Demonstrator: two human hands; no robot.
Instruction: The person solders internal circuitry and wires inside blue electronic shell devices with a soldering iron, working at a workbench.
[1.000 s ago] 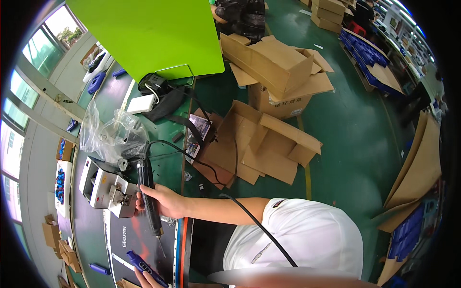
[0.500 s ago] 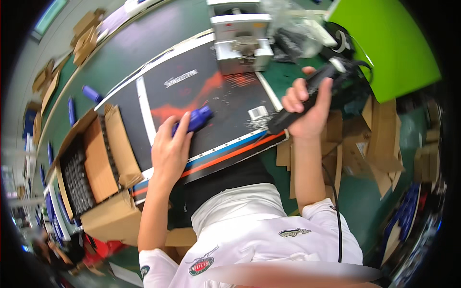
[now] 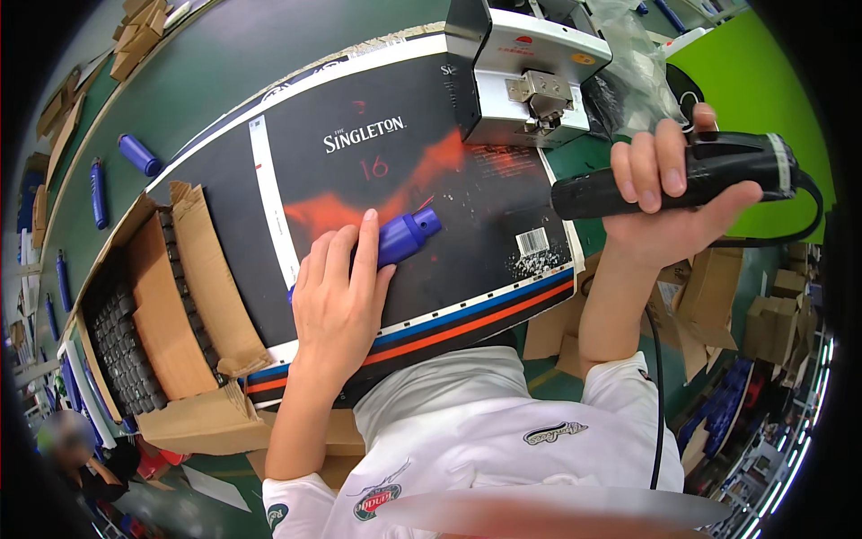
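Observation:
My left hand [image 3: 339, 296] is closed over a blue plastic cylinder with a stepped, narrower end [image 3: 409, 235], which lies tilted low over a dark printed sheet [image 3: 323, 171]. Part of the cylinder is hidden under my fingers and palm. In my right hand [image 3: 660, 193] is a black corded handheld power tool [image 3: 593, 196], held nearly level with its front end toward the left. That front end is apart from the blue cylinder. A blur off its tip hides any bit. White shavings [image 3: 536, 262] lie on the sheet below the tool.
An open cardboard box [image 3: 215, 278] of dark, ribbed parts stands left. Several blue cylinders, one of them [image 3: 139, 154] beyond the box, lie on the green table. A white metal machine [image 3: 539, 67] stands at the back. The tool's cord [image 3: 658, 386] hangs beside my right arm.
The power tool has swung up and away to the right, from slanting down near the sheet to nearly level. My left hand keeps the blue cylinder, slightly farther right. The view has shifted.

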